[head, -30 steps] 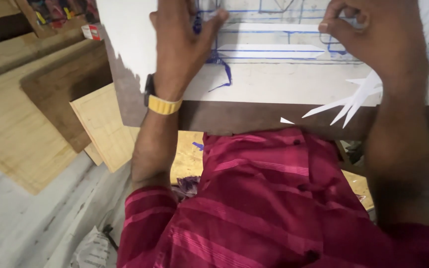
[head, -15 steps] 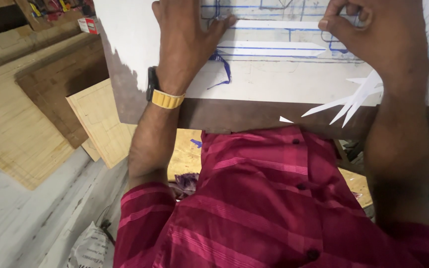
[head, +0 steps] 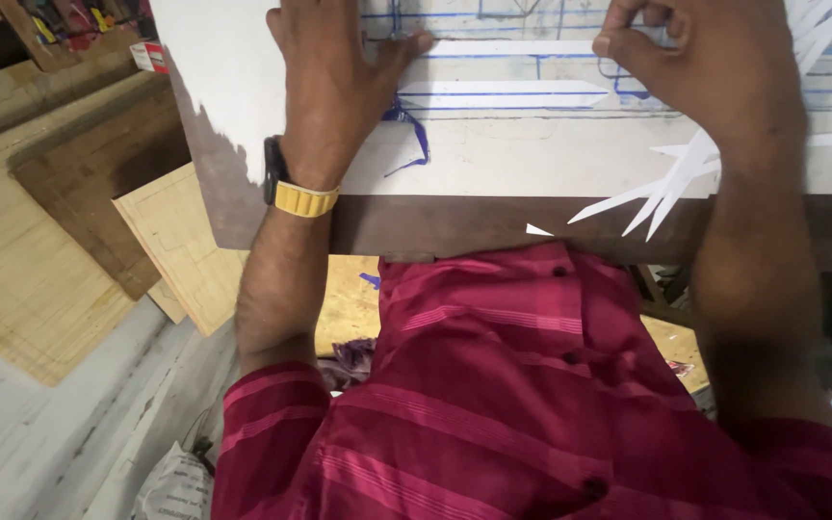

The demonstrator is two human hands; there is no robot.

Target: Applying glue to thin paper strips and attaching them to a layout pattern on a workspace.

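Note:
A white sheet with blue drawn lines lies on a dark wooden board in front of me. My left hand rests flat on the sheet, fingers spread, with a yellow-strapped watch on the wrist. A thin white paper strip lies along the blue lines just right of that hand. My right hand is at the top right with its fingers curled and pinched at the sheet; what they pinch is hidden. Several pointed white paper slivers lie below the right hand.
Plywood panels and larger wooden boards lean on the floor at the left. A grey floor lies below them. My red striped shirt fills the lower middle. A white bag lies by my left side.
My left hand has slid a little up and to the right on the sheet. The right hand stays at the top right, fingers still curled.

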